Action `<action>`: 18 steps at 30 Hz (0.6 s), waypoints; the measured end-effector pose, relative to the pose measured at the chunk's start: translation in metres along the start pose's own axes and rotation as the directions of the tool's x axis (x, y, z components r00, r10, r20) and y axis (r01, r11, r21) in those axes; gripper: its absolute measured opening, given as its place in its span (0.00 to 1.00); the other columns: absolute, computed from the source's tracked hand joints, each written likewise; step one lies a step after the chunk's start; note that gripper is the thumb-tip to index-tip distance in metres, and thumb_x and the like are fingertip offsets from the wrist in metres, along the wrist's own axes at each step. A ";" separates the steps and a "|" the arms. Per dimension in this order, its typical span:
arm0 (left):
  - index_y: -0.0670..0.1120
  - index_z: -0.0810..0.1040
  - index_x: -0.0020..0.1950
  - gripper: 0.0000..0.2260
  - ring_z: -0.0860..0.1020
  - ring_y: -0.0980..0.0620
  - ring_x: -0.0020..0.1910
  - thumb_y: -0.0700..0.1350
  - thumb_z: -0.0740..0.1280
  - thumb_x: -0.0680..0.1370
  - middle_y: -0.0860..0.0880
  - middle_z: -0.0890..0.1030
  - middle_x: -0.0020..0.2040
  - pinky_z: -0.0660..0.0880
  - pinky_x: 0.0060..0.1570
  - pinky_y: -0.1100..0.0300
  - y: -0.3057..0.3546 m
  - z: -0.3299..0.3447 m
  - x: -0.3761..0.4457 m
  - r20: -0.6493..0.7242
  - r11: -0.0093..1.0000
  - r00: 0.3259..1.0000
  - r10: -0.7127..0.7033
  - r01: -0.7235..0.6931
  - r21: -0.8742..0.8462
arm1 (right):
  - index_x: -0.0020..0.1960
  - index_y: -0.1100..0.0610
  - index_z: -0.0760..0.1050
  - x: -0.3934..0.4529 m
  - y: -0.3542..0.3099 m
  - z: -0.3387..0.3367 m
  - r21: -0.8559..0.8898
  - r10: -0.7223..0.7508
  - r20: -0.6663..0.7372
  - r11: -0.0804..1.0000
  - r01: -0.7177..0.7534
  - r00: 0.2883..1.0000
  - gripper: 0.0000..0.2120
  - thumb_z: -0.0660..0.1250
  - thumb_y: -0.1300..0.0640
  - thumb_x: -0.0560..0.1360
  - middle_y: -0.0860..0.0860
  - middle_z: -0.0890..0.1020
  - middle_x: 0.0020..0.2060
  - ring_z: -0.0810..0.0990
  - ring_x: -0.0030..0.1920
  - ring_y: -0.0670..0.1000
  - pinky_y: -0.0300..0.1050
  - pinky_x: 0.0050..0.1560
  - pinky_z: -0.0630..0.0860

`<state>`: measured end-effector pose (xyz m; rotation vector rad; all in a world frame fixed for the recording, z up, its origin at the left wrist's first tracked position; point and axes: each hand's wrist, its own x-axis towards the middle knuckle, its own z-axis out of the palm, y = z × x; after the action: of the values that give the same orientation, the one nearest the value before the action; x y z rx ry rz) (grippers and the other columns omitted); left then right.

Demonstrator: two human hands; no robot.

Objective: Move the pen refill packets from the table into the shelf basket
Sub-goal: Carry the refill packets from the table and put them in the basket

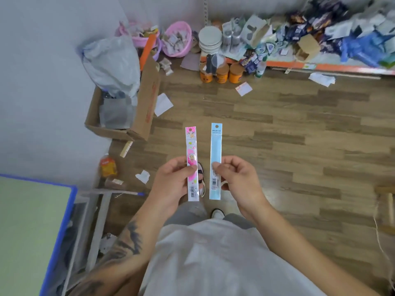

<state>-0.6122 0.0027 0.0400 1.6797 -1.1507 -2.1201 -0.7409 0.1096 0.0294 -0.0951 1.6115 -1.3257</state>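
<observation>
two pen refill packets held upright, side by side and apart, over the wooden floor [277, 129]: pink packet [191, 154] in the left hand [171, 180], pale blue packet [215, 150] in the right hand [239, 180]. both off the table [30, 227], whose green top and blue edge show at lower left, so apparently mid-carry. each pinched near its lower half, hang-hole end up, probably so the thin strips stay straight and can be dropped end-first. left hand curled round the pink packet, thumb across its face, fingers behind. right hand gripping the blue one between thumb and fingertips, remaining fingers loosely curled. ahead, against the wall, pink baskets [177, 39] with small wrapped items, and to the right a cluttered shelf [320, 66] with an orange front edge; which basket is meant cannot be told. cardboard box [147, 99] with a grey bag at left, paper scraps scattered about.
</observation>
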 end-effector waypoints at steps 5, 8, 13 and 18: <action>0.41 0.82 0.59 0.08 0.86 0.39 0.50 0.34 0.69 0.81 0.40 0.86 0.50 0.83 0.55 0.39 0.053 0.024 0.061 0.117 0.997 0.993 -0.021 0.012 0.079 | 0.46 0.58 0.79 0.050 -0.046 0.003 -0.013 -0.017 -0.127 1.000 0.016 0.992 0.05 0.72 0.61 0.80 0.55 0.78 0.34 0.75 0.31 0.48 0.35 0.32 0.73; 0.41 0.82 0.59 0.09 0.85 0.36 0.52 0.34 0.70 0.80 0.39 0.86 0.54 0.81 0.57 0.36 0.094 0.036 0.096 0.177 0.996 0.984 -0.023 0.008 0.088 | 0.45 0.58 0.78 0.082 -0.082 0.015 -0.023 -0.031 -0.157 0.999 0.028 0.987 0.05 0.72 0.61 0.80 0.55 0.80 0.36 0.76 0.32 0.48 0.35 0.32 0.73; 0.42 0.82 0.59 0.09 0.86 0.40 0.51 0.35 0.69 0.80 0.42 0.87 0.53 0.81 0.57 0.40 0.158 0.051 0.148 0.258 0.985 0.966 0.001 -0.044 0.164 | 0.46 0.57 0.79 0.133 -0.140 0.032 -0.055 -0.094 -0.205 0.995 0.084 0.974 0.05 0.72 0.60 0.80 0.60 0.79 0.39 0.74 0.37 0.54 0.39 0.34 0.72; 0.44 0.82 0.60 0.10 0.85 0.40 0.56 0.36 0.70 0.80 0.43 0.87 0.54 0.78 0.63 0.38 0.199 0.072 0.188 0.296 0.977 0.955 -0.004 -0.059 0.204 | 0.47 0.60 0.79 0.165 -0.173 0.027 -0.068 -0.143 -0.290 0.989 0.129 0.946 0.04 0.72 0.60 0.79 0.58 0.81 0.39 0.76 0.36 0.51 0.36 0.35 0.74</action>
<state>-0.7987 -0.2106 0.0391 1.4454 -1.5229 -2.3615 -0.8890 -0.0768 0.0626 -0.0400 1.9171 -1.4604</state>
